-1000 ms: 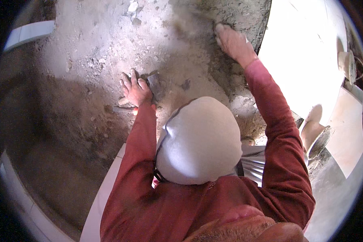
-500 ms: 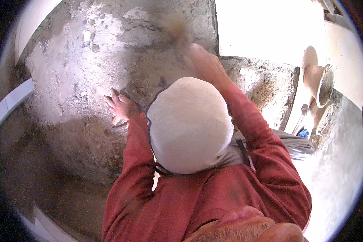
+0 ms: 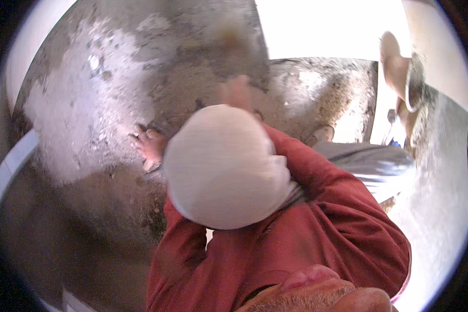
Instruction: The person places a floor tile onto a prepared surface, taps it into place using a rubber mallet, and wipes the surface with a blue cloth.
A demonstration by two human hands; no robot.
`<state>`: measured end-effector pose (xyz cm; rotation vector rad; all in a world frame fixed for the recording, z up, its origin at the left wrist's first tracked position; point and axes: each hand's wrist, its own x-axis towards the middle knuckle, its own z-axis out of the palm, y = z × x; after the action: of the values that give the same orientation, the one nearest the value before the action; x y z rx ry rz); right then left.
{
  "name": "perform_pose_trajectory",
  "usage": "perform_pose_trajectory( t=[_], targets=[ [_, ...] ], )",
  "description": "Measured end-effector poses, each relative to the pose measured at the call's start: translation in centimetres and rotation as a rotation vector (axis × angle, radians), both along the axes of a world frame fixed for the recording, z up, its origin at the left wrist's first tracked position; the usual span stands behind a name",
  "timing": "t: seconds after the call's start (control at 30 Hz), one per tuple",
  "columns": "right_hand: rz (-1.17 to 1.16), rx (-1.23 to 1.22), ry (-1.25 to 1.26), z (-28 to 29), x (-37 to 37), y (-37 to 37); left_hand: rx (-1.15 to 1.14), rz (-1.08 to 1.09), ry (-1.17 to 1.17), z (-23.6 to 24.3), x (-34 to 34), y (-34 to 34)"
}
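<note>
A large pale rounded shape (image 3: 221, 166), cloth-like, covers the middle of the view and hides part of both forearms. Left of it, my left hand (image 3: 150, 148) rests on the rough, crumbly grey ground (image 3: 83, 119) with its fingers spread. A thin dark flat piece (image 3: 155, 174) shows beside its thumb; I cannot tell what it is. My right hand (image 3: 237, 92) is just beyond the pale shape, over dark, broken ground. Motion smears its fingers, and nothing in it can be made out. Red sleeves cover both my arms.
A bright white slab (image 3: 327, 28) lies at the far right of the rough ground. Farther right, a tan flared vessel (image 3: 398, 73) lies on its side, with a small tool-like thing (image 3: 391, 118) near it. A pale curved edge (image 3: 14, 161) runs along the left.
My right hand has come back nearer and to the left, partly behind the pale shape. My left hand stays on the ground. The whole view has shifted slightly, and a foot now shows at right.
</note>
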<state>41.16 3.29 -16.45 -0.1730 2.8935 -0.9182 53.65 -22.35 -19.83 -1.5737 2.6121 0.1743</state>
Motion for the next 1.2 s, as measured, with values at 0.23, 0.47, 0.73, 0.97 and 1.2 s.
perform_pose_trajectory(
  t=[0.23,0.47,0.73,0.97,1.2],
  targets=[
    [0.21,0.026,-0.25,9.8,-8.3,4.5,-0.116,-0.067,-0.111,-2.2,1.1,-2.7],
    [0.281,0.392,-0.341,20.7,-6.1,23.8,-0.136,-0.12,-0.149,-2.0,1.4,-2.4],
    [0.232,0.926,-0.397,25.0,-5.6,43.5,-0.113,-0.133,-0.155,-3.0,1.9,-2.7],
    [-0.242,0.852,-0.735,19.8,-13.7,49.2,-0.079,-0.15,-0.126,-4.0,1.8,-4.7],
    [0.184,1.081,-0.533,17.3,-12.8,43.9,-0.071,-0.157,-0.117,-4.8,2.6,-5.7]
  ],
)
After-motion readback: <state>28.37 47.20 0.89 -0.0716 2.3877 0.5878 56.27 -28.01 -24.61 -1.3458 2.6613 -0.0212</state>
